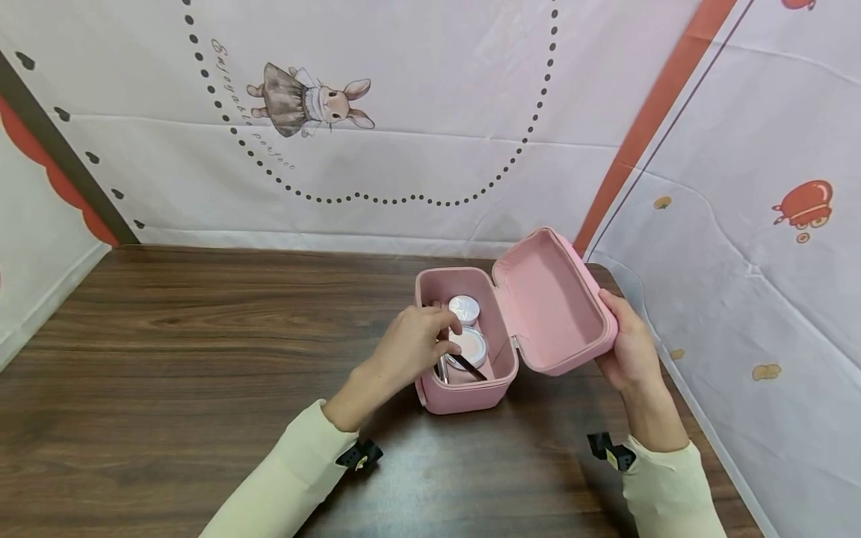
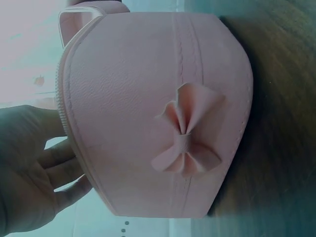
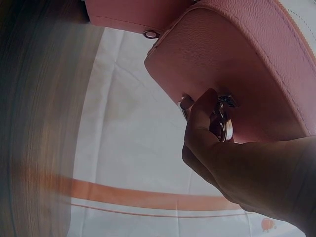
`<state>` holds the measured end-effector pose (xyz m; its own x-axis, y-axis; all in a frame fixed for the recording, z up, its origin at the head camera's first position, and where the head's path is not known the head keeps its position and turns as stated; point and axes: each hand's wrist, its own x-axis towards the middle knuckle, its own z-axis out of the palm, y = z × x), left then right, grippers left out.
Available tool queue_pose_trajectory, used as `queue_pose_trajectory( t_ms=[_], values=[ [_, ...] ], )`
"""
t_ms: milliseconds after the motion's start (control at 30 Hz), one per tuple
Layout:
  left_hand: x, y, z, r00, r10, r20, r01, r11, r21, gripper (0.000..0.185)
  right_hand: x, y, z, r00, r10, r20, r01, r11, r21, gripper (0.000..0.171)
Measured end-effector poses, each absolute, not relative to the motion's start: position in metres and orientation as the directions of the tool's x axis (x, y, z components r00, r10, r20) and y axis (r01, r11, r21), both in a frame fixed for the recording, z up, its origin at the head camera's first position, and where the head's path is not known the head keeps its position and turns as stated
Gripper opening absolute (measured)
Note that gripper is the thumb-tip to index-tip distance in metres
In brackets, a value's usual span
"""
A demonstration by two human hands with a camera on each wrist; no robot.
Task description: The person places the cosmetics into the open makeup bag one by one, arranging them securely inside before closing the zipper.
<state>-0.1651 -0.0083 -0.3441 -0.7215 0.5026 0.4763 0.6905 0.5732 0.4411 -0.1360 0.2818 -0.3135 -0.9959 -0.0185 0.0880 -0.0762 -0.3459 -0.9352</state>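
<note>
A pink case [image 1: 471, 400] stands on the table with its lid [image 1: 554, 299] swung open to the right. Inside are a white round jar [image 1: 464, 308], a round compact [image 1: 476, 345], a slim silver tube [image 1: 443, 370] and a dark stick [image 1: 473, 369]. My left hand [image 1: 413, 340] reaches over the case's left rim, thumb and index finger apart. Its thumb tip is right at the dark stick's upper end. My right hand [image 1: 631, 344] holds the lid's outer edge; in the right wrist view its fingers curl by a metal ring [image 3: 226, 123] on the lid.
A pink bow [image 2: 183, 143] sits on the case's outer side. The brown wooden table [image 1: 202, 373] reaches to the left and front. A white printed cloth [image 1: 417, 112] hangs behind it, and another printed panel [image 1: 753, 261] stands close beyond my right hand.
</note>
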Motion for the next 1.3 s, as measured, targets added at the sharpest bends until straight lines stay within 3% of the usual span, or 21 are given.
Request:
queue_pose_trajectory(
  t_ms=[233,433,633,800,933,1200,1300],
  values=[
    [-0.165,-0.01,-0.344,-0.684,0.554,0.475,0.729,0.556,0.4,0.018,-0.136,0.282,-0.314,-0.995,-0.023,0.094,-0.08,-0.353,-0.932,0.032],
    [-0.168,-0.014,-0.349,-0.656,0.518,0.549,0.754,0.456,0.472,0.015,-0.137,0.281,-0.314,-0.994,-0.022,0.103,-0.088,-0.353,-0.931,0.032],
    [-0.174,-0.025,-0.358,-0.681,0.349,0.644,0.732,0.339,0.59,0.028,-0.137,0.281,-0.314,-0.995,-0.023,0.093,-0.079,-0.343,-0.936,0.032],
    [-0.181,-0.037,-0.365,-0.747,0.288,0.599,0.663,0.271,0.697,0.041,-0.137,0.281,-0.313,-0.996,-0.016,0.084,-0.074,-0.327,-0.942,0.033],
    [-0.185,-0.047,-0.368,-0.778,0.322,0.54,0.619,0.245,0.746,0.05,-0.138,0.279,-0.311,-0.996,-0.024,0.091,-0.078,-0.32,-0.944,0.036],
    [-0.197,-0.064,-0.38,-0.758,0.5,0.419,0.596,0.27,0.756,0.066,-0.136,0.277,-0.311,-0.991,-0.038,0.127,-0.107,-0.331,-0.938,0.036],
    [-0.194,-0.067,-0.378,-0.758,0.539,0.368,0.549,0.222,0.806,0.074,-0.134,0.276,-0.312,-0.983,-0.044,0.177,-0.155,-0.311,-0.938,0.038]
  ],
)
